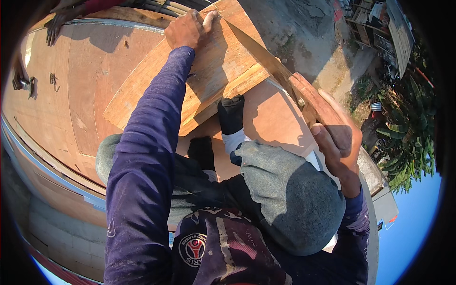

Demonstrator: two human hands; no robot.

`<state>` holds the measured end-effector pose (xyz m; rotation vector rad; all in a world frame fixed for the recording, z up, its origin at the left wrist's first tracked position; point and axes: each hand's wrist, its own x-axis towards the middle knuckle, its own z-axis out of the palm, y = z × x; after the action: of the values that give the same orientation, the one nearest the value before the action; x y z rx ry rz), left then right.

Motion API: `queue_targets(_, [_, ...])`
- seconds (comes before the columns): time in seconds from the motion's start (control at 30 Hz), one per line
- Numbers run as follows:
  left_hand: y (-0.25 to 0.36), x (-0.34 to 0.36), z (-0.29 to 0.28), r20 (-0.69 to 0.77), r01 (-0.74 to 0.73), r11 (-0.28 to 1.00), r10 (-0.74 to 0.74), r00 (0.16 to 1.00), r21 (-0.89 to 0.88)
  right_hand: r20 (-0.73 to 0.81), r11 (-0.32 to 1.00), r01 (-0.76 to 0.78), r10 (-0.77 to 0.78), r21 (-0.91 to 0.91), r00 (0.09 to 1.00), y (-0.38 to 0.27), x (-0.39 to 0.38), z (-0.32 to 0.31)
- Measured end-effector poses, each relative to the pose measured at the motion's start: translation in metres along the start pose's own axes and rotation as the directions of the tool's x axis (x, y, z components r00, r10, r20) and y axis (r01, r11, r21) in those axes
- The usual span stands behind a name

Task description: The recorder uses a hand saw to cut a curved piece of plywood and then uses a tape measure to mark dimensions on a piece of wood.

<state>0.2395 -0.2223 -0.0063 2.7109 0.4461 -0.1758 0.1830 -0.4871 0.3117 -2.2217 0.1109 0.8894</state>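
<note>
A thick wooden board (161,95) lies tilted across the plywood surface in front of my feet. My left hand (188,29) is closed on the board's far left edge, with its thumb lying toward the saw. In my right hand (339,135) is the wooden handle of a handsaw (266,58), fingers wrapped round it. The saw's blade runs along the board's right part, from its far edge to its near right edge. Where the teeth meet the wood is hard to see. My dark-socked foot (231,114) is against the board's near edge.
Plywood sheeting (90,80) spreads beneath me, with a small cluster of nails (53,80) at left. Another person's hand (56,23) rests at the far left; a metal tool (29,85) lies below it. Beyond the right edge, the ground (313,42) is far below.
</note>
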Motion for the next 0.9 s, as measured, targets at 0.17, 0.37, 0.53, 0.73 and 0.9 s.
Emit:
queue_targets(0.17, [0.015, -0.001, -0.003, 0.038, -0.01, 1.0, 0.011, 0.999, -0.01, -0.185, 0.973, 0.23, -0.224, 0.014, 0.957, 0.016, 0.075, 0.056])
queue_targets(0.37, [0.002, 0.006, 0.022, 0.024, -0.051, 0.999, 0.051, 0.998, 0.018, -0.143, 0.983, 0.178, -0.172, 0.032, 0.975, 0.02, 0.075, 0.05])
queue_targets(0.53, [-0.009, 0.003, 0.015, -0.009, -0.019, 0.998, 0.02, 1.0, 0.063, -0.03, 0.992, 0.074, -0.078, -0.103, 0.997, -0.005, 0.006, 0.006])
queue_targets(0.73, [0.026, 0.007, 0.007, 0.06, -0.048, 0.999, 0.048, 0.997, -0.014, -0.132, 0.983, 0.159, -0.17, -0.094, 0.977, 0.005, 0.105, 0.051])
queue_targets(0.9, [-0.01, -0.005, 0.004, 0.069, 0.033, 0.998, -0.036, 0.997, 0.047, -0.054, 0.996, 0.09, -0.091, -0.019, 0.994, -0.023, 0.024, 0.013])
